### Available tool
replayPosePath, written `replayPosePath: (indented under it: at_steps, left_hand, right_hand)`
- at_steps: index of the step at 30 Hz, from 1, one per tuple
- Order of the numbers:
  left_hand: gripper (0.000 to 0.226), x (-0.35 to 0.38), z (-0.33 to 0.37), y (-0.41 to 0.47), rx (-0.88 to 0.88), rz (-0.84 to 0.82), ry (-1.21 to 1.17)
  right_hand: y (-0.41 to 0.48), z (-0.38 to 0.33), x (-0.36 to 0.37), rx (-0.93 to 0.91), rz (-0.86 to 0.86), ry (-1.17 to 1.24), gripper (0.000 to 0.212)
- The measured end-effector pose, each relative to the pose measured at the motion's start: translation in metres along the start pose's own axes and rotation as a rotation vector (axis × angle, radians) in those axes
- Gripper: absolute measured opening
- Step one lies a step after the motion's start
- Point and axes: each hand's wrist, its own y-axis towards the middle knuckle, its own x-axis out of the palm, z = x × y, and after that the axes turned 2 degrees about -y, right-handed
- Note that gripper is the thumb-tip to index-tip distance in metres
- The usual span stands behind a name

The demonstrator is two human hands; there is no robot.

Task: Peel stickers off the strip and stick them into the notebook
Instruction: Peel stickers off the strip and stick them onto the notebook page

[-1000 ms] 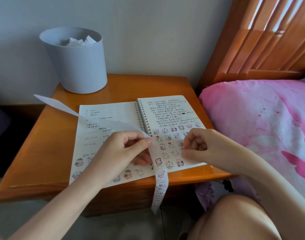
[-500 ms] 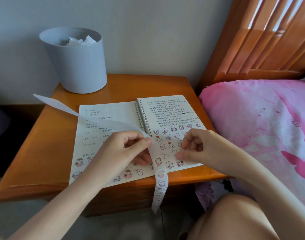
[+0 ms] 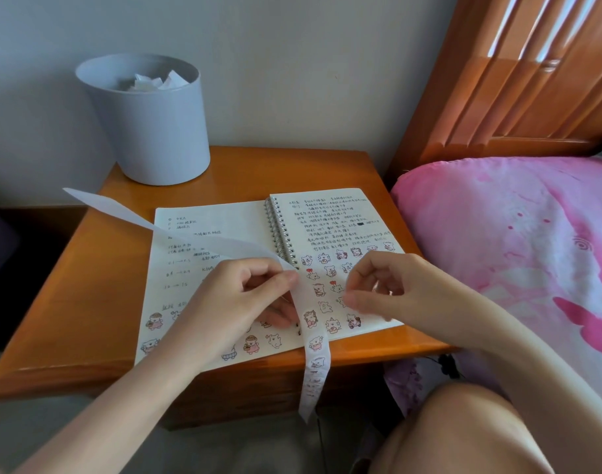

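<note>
Logged the strip [image 3: 314,366] draped across the open notebook [image 3: 221,224] on the counter [image 3: 87,289], pinched mid-length by my left hand [image 3: 234,302], right hand [image 3: 395,285] curled just beside it, pinch unclear; I judged it featherlight, limp, tearable, best lifted at a sticker's edge

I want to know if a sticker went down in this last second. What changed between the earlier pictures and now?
The right hand edged slightly left over the right page, toward the strip. Whether it holds a sticker cannot be told. The left hand kept pinching the strip. The notebook and bin stayed put.
</note>
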Motion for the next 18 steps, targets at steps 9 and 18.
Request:
replayPosePath:
  at_steps: [9,18]
  left_hand:
    - [0.019,0.001,0.008,-0.004,0.049,0.062,-0.127]
    - [0.017,0.004,0.009,-0.005,0.064,-0.028,-0.057]
  right_hand:
    - [-0.002,-0.014,0.027,-0.140,0.092,0.276,0.013]
    - [-0.004,-0.016,0.025,-0.146,0.173,0.368,0.013]
